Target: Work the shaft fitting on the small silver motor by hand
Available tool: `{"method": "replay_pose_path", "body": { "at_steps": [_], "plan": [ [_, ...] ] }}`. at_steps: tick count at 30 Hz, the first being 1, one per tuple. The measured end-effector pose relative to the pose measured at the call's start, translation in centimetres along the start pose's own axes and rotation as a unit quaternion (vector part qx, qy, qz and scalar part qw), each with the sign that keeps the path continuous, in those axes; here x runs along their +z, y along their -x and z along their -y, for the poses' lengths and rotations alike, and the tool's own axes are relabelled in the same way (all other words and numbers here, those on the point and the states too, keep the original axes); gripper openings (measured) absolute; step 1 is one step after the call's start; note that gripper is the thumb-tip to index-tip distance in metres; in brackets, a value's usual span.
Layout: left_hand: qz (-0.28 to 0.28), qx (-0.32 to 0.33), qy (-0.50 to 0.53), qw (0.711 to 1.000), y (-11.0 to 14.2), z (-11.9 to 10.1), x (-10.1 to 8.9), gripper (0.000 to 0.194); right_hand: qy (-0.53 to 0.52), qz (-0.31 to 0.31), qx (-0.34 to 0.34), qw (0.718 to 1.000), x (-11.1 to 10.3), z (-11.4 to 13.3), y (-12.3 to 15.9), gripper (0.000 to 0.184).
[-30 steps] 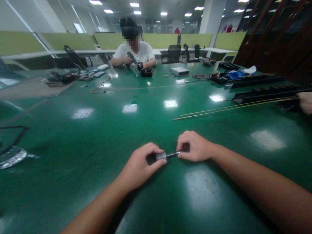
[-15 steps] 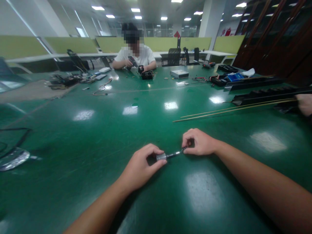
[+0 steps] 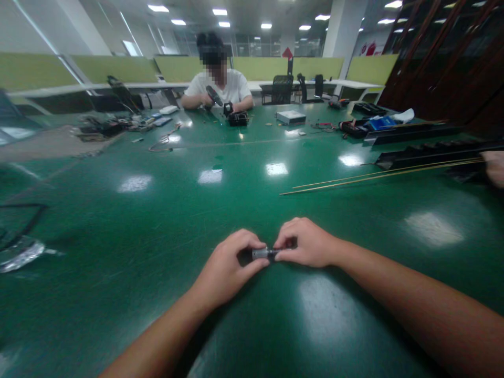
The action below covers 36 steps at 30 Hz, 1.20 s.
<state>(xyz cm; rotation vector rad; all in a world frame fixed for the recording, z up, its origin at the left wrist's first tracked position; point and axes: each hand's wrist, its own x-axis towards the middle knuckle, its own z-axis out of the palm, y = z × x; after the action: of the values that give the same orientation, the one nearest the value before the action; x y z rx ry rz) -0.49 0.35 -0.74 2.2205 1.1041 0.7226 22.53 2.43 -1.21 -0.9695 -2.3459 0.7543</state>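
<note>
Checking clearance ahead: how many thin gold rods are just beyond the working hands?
2. The nearer rod and farther rod run leftward from near another person's hand at the right edge, tips beyond the right hand. More may hide behind that person's hand.

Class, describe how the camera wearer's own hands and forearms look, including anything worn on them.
The left hand and right hand are both ungloved. The left forearm and right forearm are bare, with no sleeve, watch or bracelet showing.
</note>
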Motion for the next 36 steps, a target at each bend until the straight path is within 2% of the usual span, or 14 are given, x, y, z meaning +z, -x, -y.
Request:
{"method": "replay_pose_path", "body": {
  "at_steps": [8,20,36],
  "plan": [
    [-0.003,0.022,0.012,1.0,0.05,-0.14,0.07,0.01,0.055,-0.028,-0.027,0.998,0.76,0.48,0.19,0.008],
    [0.016,-0.023,0.009,1.0,-0.15,-0.42,-0.24,0.014,0.05,-0.025,-0.039,0.998,0.95,0.25,0.18,0.01],
    [0.019,-0.021,0.022,0.999,0.0,-0.26,-0.24,0.013,0.04,-0.045,-0.049,0.997,0.71,0.12,0.46,0.008]
  ]
}}
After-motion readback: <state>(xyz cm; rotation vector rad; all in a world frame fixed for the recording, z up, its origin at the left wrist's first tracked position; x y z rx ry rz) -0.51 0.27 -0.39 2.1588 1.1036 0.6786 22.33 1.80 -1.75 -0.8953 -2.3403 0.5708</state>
